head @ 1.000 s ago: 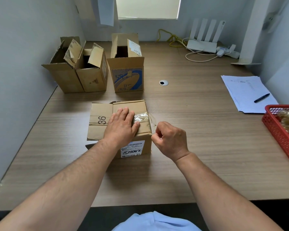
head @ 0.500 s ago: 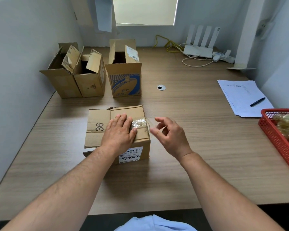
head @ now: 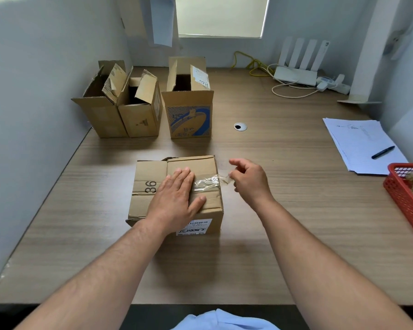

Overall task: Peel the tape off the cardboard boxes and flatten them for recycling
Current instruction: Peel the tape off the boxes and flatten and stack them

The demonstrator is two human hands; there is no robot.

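The taped cardboard box (head: pixel 145 203), marked "36" on its top flap, sits closed on the tabletop (head: pixel 284 215) directly in front of the person. The left hand (head: pixel 174 198) lies flat on the box top, fingers straight and together, pressing the flaps down. A strip of clear tape (head: pixel 206 182) runs across the box top from under the left fingertips to the right edge, where its loose end lifts clear of the cardboard. The right hand (head: pixel 250 179), just right of the box, pinches that loose end between thumb and fingertip, the other fingers loosely curled. Behind the box stand three open boxes: two plain ones (head: pixel 105 115) (head: pixel 141 117) touching side by side, and a blue-printed one (head: pixel 188 120) just beside them. Well to the right of the box lie a paper stack (head: pixel 358 141) with a pen (head: pixel 383 152) and a red basket (head: pixel 403 198).
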